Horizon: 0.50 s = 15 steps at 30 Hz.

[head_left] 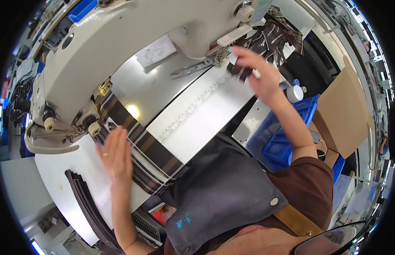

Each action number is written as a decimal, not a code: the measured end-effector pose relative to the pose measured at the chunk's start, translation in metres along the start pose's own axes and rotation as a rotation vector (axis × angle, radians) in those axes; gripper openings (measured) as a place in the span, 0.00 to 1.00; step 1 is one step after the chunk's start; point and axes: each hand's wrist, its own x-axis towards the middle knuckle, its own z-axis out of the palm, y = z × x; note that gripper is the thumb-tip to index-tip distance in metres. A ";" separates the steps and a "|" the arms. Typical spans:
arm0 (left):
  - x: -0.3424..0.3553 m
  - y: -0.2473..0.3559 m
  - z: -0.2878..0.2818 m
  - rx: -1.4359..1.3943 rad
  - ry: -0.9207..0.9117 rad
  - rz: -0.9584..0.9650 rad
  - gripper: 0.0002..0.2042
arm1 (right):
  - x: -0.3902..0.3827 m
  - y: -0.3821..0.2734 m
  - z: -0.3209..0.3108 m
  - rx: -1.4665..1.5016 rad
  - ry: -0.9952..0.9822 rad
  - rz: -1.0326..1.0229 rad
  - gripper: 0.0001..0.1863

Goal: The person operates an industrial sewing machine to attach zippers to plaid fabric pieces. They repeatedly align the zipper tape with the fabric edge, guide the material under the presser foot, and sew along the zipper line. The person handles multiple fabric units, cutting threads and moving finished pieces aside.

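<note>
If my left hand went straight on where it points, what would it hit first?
Probably the small metal presser foot just ahead of your left hand, by the striped fabric, though depth is hard to judge.

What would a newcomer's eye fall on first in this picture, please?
Probably the bulky cream sewing machine across the upper left. Brown striped fabric runs from beneath it toward the dark apron, the left hand over one edge. The blurred right hand is near a heap of dark cloth at upper right.
</note>
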 end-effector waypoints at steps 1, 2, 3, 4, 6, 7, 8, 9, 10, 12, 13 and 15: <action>0.000 0.017 -0.003 -0.262 0.053 0.075 0.18 | 0.002 -0.028 0.011 0.062 -0.095 -0.022 0.20; -0.005 0.037 -0.004 -0.593 -0.060 -0.102 0.18 | 0.004 -0.055 0.024 0.103 -0.167 -0.103 0.19; -0.009 0.054 -0.003 -0.957 -0.096 -0.260 0.19 | 0.006 -0.078 0.038 0.109 -0.315 -0.180 0.19; -0.009 0.062 -0.004 -1.159 -0.236 -0.342 0.17 | 0.009 -0.098 0.055 0.177 -0.233 -0.247 0.21; -0.013 0.066 -0.008 -1.364 -0.486 -0.453 0.12 | 0.011 -0.122 0.079 0.320 -0.182 -0.351 0.25; -0.018 0.066 -0.012 -1.387 -0.544 -0.480 0.11 | 0.011 -0.129 0.090 0.398 -0.210 -0.367 0.26; -0.023 0.064 -0.015 -1.444 -0.559 -0.552 0.11 | 0.013 -0.129 0.096 0.400 -0.243 -0.374 0.27; -0.030 0.062 -0.017 -1.534 -0.514 -0.609 0.12 | 0.015 -0.126 0.103 0.330 -0.268 -0.391 0.25; -0.039 0.062 -0.021 -1.503 -0.502 -0.679 0.12 | 0.019 -0.122 0.110 0.313 -0.278 -0.375 0.22; -0.060 0.066 -0.022 -1.465 -0.480 -0.699 0.12 | 0.032 -0.109 0.123 0.250 -0.310 -0.368 0.19; -0.070 0.071 -0.021 -1.420 -0.523 -0.714 0.12 | 0.039 -0.104 0.128 0.212 -0.300 -0.396 0.19; -0.087 0.081 -0.014 -1.410 -0.475 -0.755 0.12 | 0.051 -0.101 0.132 0.198 -0.188 -0.324 0.18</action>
